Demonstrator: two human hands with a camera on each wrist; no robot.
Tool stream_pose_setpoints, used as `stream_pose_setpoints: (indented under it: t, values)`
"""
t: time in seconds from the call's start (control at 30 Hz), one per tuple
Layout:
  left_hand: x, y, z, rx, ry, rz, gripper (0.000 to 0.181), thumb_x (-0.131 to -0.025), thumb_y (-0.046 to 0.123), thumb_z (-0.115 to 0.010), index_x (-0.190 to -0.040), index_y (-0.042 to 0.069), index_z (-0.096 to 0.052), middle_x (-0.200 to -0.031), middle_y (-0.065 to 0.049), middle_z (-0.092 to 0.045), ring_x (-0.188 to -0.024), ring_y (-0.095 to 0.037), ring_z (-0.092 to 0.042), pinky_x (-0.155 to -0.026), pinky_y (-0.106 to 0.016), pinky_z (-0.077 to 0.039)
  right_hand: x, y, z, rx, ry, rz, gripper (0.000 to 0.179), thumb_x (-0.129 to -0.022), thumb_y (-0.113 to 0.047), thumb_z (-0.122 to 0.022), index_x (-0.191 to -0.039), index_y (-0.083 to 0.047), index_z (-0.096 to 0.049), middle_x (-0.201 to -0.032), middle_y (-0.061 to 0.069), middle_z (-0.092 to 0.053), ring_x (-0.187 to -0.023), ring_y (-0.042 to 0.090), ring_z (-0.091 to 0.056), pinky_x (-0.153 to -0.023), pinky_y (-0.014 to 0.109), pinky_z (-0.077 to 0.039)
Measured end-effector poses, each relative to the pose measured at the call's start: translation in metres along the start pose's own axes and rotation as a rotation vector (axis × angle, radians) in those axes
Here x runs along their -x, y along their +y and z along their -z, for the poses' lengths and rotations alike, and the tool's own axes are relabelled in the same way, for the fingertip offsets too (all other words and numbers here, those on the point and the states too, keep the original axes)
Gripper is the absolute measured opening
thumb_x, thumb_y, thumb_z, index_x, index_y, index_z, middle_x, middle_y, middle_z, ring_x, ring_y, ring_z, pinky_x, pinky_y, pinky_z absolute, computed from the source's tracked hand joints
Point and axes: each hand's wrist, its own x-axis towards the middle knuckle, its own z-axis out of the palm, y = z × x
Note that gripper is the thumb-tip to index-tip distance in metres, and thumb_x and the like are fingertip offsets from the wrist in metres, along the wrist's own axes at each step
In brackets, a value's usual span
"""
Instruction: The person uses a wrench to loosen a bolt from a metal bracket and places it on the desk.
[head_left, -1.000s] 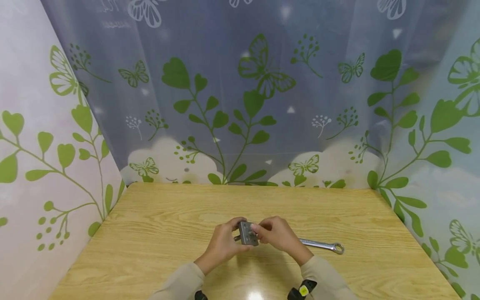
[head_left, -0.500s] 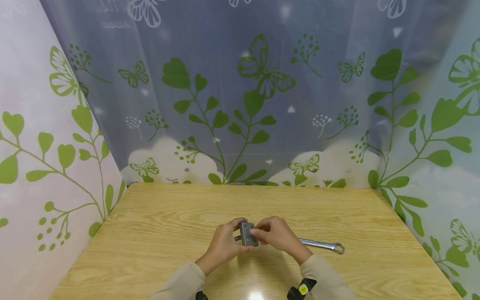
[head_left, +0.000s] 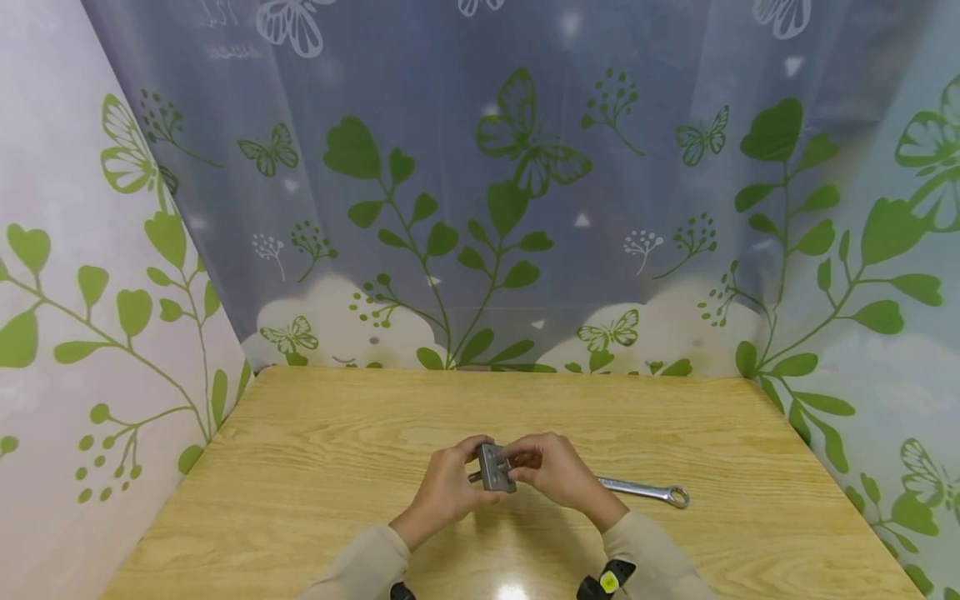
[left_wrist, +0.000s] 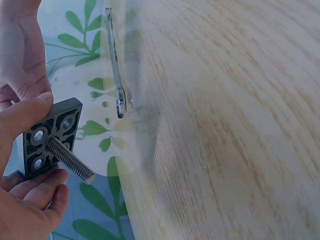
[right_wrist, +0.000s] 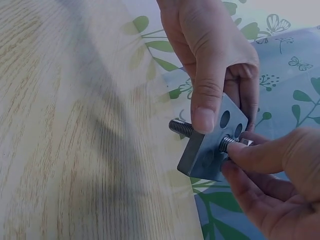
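Observation:
My left hand (head_left: 442, 485) grips a square dark grey metal plate (head_left: 491, 468) by its edges, thumb on one side and fingers on the other, above the table. In the left wrist view the plate's back is ribbed, with round holes near the corners. A threaded bolt (left_wrist: 72, 162) passes through the plate's middle and sticks out well beyond the ribbed side. On the smooth side, the bolt's head (right_wrist: 246, 142) and a short stretch of thread show. There my right hand (head_left: 561, 473) pinches the bolt between thumb and fingers, close to the plate.
A silver combination wrench (head_left: 647, 490) lies on the wooden table (head_left: 337, 433) to the right, partly hidden behind the right hand and wrist. Curtains (head_left: 420, 208) printed with leaves and butterflies stand along the back and sides of the table.
The right thumb and fingers have shifted on the bolt, the thumb sliding down and the forefinger now reaching above it. Left hand and plate stay almost still; the wrench has not moved.

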Motion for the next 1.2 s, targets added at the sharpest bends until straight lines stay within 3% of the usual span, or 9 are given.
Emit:
stream_pose_setpoints:
  t: [0.2, 0.37, 0.57, 0.7, 0.8, 0.87, 1.0, 1.2]
  values:
    - [0.0013, -0.0009, -0.0006, 0.013, 0.002, -0.009, 0.067, -0.069, 0.012, -0.087, -0.125, -0.005, -0.055, -0.119, -0.02, -0.064, -0.108, -0.033, -0.063, -0.084, -0.034, -0.056, 0.003, 0.0022, 0.0004, -0.025, -0.025, -0.082, 0.033, -0.092, -0.026, -0.066, -0.114, -0.001, -0.065, -0.097, 0.011, -0.068, -0.081, 0.022, -0.066, -0.068, 0.032, -0.057]
    - [0.0014, 0.0, -0.0011, 0.016, 0.01, -0.006, 0.067, -0.068, 0.011, -0.087, -0.125, -0.005, -0.055, -0.118, -0.019, -0.064, -0.109, -0.033, -0.063, -0.084, -0.034, -0.056, 0.0025, 0.0041, -0.0004, -0.09, -0.029, -0.175, 0.045, -0.097, -0.039, -0.055, -0.093, 0.003, -0.069, -0.076, 0.011, -0.068, -0.069, 0.031, -0.067, -0.063, 0.043, -0.059]
    - [0.0016, 0.001, -0.003, 0.015, 0.014, -0.025, 0.066, -0.068, 0.01, -0.087, -0.124, -0.005, -0.056, -0.117, -0.02, -0.065, -0.109, -0.034, -0.063, -0.085, -0.039, -0.056, 0.0016, 0.0003, -0.0042, -0.075, -0.006, -0.21, 0.048, -0.097, -0.039, -0.054, -0.072, 0.0, -0.069, -0.058, 0.005, -0.063, -0.053, 0.021, -0.061, -0.055, 0.045, -0.056]
    - [0.0021, 0.0006, -0.0032, 0.019, 0.014, -0.02, 0.065, -0.068, 0.009, -0.087, -0.124, -0.004, -0.056, -0.118, -0.02, -0.064, -0.109, -0.034, -0.063, -0.084, -0.035, -0.057, 0.0015, -0.0011, -0.0031, -0.042, -0.01, -0.169, 0.034, -0.095, -0.032, -0.061, -0.084, -0.001, -0.071, -0.067, 0.005, -0.065, -0.059, 0.021, -0.062, -0.057, 0.044, -0.057]
    - [0.0024, -0.0002, -0.0027, 0.018, 0.014, -0.006, 0.066, -0.068, 0.009, -0.087, -0.124, -0.004, -0.056, -0.118, -0.02, -0.064, -0.108, -0.033, -0.063, -0.084, -0.034, -0.056, 0.0013, 0.0003, -0.0017, 0.012, -0.01, -0.1, 0.02, -0.091, -0.02, -0.067, -0.101, -0.004, -0.071, -0.082, 0.004, -0.068, -0.071, 0.018, -0.063, -0.062, 0.035, -0.056]
    - [0.0025, -0.001, -0.0024, 0.016, 0.015, 0.0, 0.066, -0.067, 0.01, -0.087, -0.124, -0.004, -0.056, -0.118, -0.02, -0.064, -0.109, -0.033, -0.063, -0.085, -0.036, -0.056, 0.0013, 0.0018, -0.0012, 0.035, -0.005, -0.056, 0.02, -0.088, -0.012, -0.069, -0.107, -0.006, -0.071, -0.092, 0.004, -0.068, -0.079, 0.016, -0.063, -0.067, 0.029, -0.055]
    - [0.0022, -0.0013, -0.0018, 0.009, 0.02, -0.009, 0.066, -0.067, 0.011, -0.087, -0.124, -0.002, -0.057, -0.118, -0.019, -0.065, -0.109, -0.034, -0.063, -0.087, -0.041, -0.055, 0.0017, 0.0025, -0.0005, 0.027, 0.01, -0.008, 0.023, -0.085, 0.0, -0.069, -0.107, -0.007, -0.072, -0.098, 0.006, -0.07, -0.085, 0.016, -0.064, -0.072, 0.025, -0.056]
    - [0.0017, -0.0005, -0.0017, -0.013, 0.035, -0.025, 0.065, -0.067, 0.013, -0.088, -0.124, 0.001, -0.058, -0.117, -0.016, -0.066, -0.108, -0.032, -0.064, -0.091, -0.046, -0.053, 0.0016, 0.0016, 0.0009, 0.016, 0.017, -0.006, 0.024, -0.085, 0.001, -0.069, -0.107, -0.008, -0.072, -0.1, 0.007, -0.07, -0.085, 0.017, -0.064, -0.071, 0.024, -0.056]
